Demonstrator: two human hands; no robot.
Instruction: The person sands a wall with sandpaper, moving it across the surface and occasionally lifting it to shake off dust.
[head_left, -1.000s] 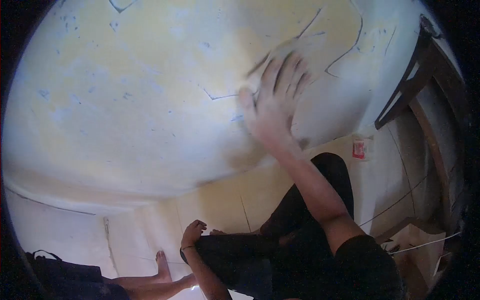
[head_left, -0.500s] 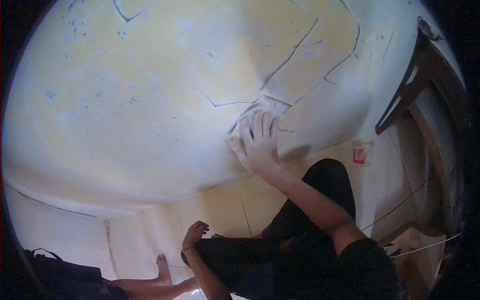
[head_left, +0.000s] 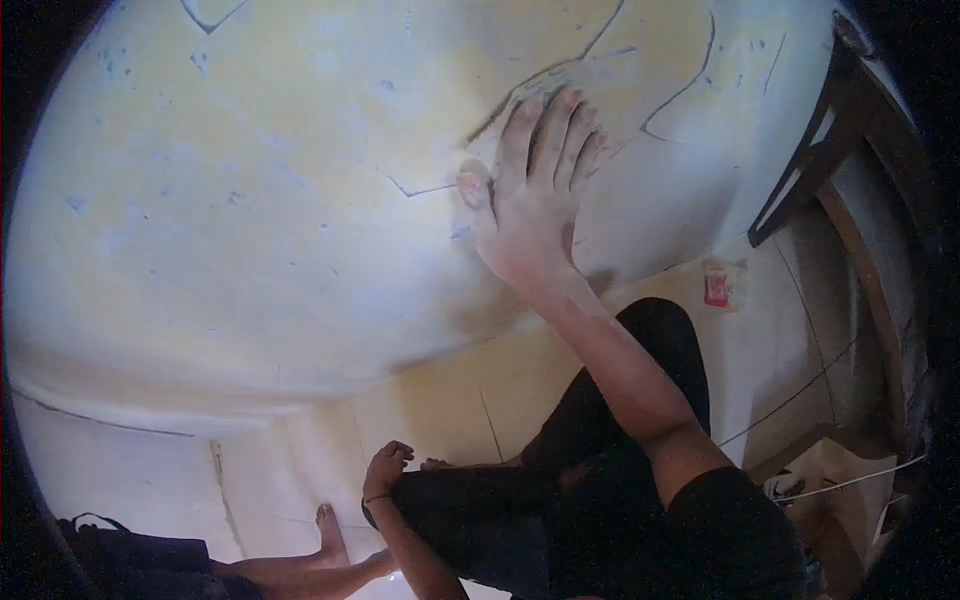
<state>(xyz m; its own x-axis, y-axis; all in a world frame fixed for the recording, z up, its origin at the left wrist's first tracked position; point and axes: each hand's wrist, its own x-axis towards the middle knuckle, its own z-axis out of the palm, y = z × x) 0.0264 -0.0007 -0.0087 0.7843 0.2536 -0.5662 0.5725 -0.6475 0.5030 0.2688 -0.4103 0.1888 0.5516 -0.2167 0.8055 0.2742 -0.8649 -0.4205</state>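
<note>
My right hand [head_left: 540, 170] presses against the pale yellow-white wall [head_left: 250, 210], fingers pointing up and the thumb out to the left. Under its fingers is a thin pale sheet that looks like sandpaper [head_left: 512, 100], mostly covered by the hand. Whitish dust coats the fingers. Dark crack-like lines and bluish patches mark the wall around it. My left hand [head_left: 388, 466] hangs over my dark-clothed knee, with fingers loosely curved and apart and nothing in them. A thin band circles that wrist.
Dark wooden furniture [head_left: 830, 140] stands against the wall at the right. Near the wall's foot lies a small red-and-white packet [head_left: 717, 287] on the tiled floor [head_left: 440, 410]. A white cord [head_left: 850, 482] runs at lower right. Another person's bare foot [head_left: 330, 530] is at lower left.
My right hand has slid up the wall, its fingers reaching higher over the dark lines. The view has shifted slightly. My left hand stays at the knee.
</note>
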